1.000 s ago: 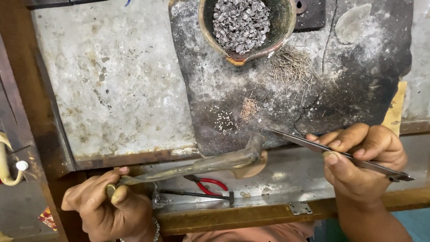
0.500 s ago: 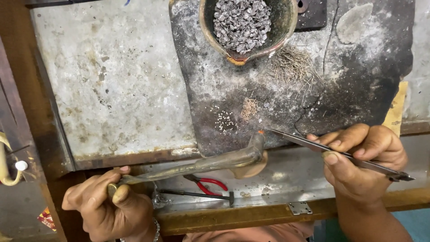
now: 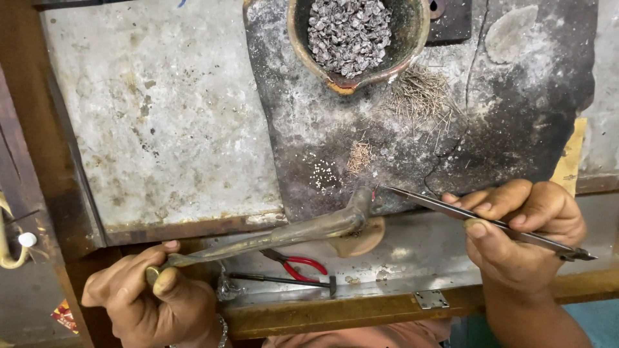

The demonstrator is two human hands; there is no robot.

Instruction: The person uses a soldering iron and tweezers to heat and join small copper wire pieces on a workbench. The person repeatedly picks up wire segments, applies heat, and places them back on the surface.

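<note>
blowpipe (image 3: 284, 235): tarnished brass metal | tweezers (image 3: 490, 222): dark smooth steel | slab (image 3: 516, 116): rough, sooty, cracked

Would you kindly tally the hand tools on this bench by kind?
Blowpipe, in the left hand: 1
Tweezers, in the right hand: 1
Red-handled pliers: 1
Small hammer: 1
Total: 4

Bare hands (image 3: 522, 235), no sleeves; thin beaded metal bracelet (image 3: 223, 330) on left wrist.
</note>
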